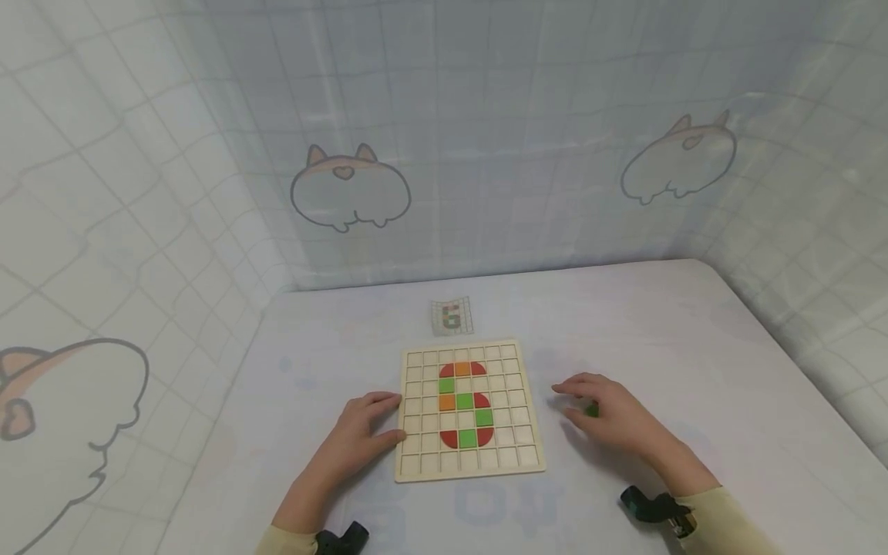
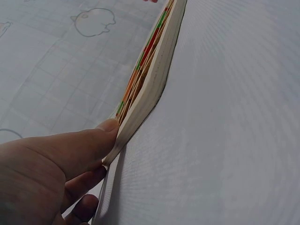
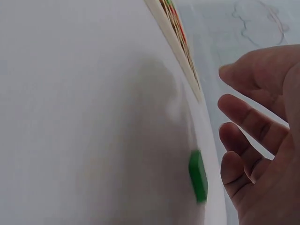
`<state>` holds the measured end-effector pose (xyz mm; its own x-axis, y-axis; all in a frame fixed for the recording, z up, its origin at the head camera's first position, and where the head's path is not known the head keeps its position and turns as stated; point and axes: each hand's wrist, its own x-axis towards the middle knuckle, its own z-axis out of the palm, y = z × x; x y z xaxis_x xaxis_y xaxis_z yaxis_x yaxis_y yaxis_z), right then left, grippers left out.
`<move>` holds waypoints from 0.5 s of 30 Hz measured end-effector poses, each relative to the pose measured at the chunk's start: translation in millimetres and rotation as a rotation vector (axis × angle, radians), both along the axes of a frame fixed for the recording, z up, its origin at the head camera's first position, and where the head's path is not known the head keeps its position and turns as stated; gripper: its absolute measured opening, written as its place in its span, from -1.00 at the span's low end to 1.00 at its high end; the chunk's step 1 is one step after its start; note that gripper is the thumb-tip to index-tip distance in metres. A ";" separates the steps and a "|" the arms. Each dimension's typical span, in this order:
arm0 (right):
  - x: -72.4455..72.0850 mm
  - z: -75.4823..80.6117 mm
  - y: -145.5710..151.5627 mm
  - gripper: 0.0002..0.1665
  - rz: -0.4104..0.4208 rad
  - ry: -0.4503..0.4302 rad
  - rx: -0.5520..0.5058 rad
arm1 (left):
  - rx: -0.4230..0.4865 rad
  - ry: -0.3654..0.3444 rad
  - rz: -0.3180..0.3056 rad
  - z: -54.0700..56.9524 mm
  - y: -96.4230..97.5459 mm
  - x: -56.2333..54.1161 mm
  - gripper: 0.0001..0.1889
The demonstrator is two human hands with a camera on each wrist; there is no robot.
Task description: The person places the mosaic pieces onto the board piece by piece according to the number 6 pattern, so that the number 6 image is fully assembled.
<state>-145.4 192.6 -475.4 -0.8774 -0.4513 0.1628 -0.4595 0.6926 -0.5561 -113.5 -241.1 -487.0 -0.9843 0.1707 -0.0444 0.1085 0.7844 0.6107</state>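
A pale wooden grid board (image 1: 430, 462) lies on the table, its middle cells filled with red rounded pieces (image 1: 449, 438), orange squares (image 1: 447, 402) and green squares (image 1: 468, 438). My left hand (image 1: 359, 430) touches the board's left edge, thumb and fingertips spread apart along it; the left wrist view shows the thumb (image 2: 101, 133) right at the rim. To the right of the board, my right hand (image 1: 607, 412) hovers with parted, gently bent fingers. Below it a loose green piece (image 3: 198, 177) lies on the table, partly covered by the hand in the head view.
Behind the board lies a small card (image 1: 452, 316) with a coloured grid figure on it. Grid-patterned curtains (image 1: 486, 154) with cartoon animals surround the table (image 1: 624, 308) at the back and sides. Each wrist wears a black strapped device (image 1: 655, 507).
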 end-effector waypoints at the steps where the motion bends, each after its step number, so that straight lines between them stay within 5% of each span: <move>1: 0.2 -0.9 3.9 -0.54 -0.007 -0.005 0.007 | -0.004 0.000 0.001 0.3 0.1 -0.1 -0.36; 15: 7.8 -5.6 41.9 -0.53 -0.005 -0.087 0.085 | -0.003 -0.014 0.007 -2.9 -1.6 -1.4 -0.33</move>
<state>-137.7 234.5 -481.0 -0.8886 -0.4563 0.0471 -0.4087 0.7410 -0.5328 -114.9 -242.7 -490.0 -0.9847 0.1641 -0.0588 0.0948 0.7870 0.6096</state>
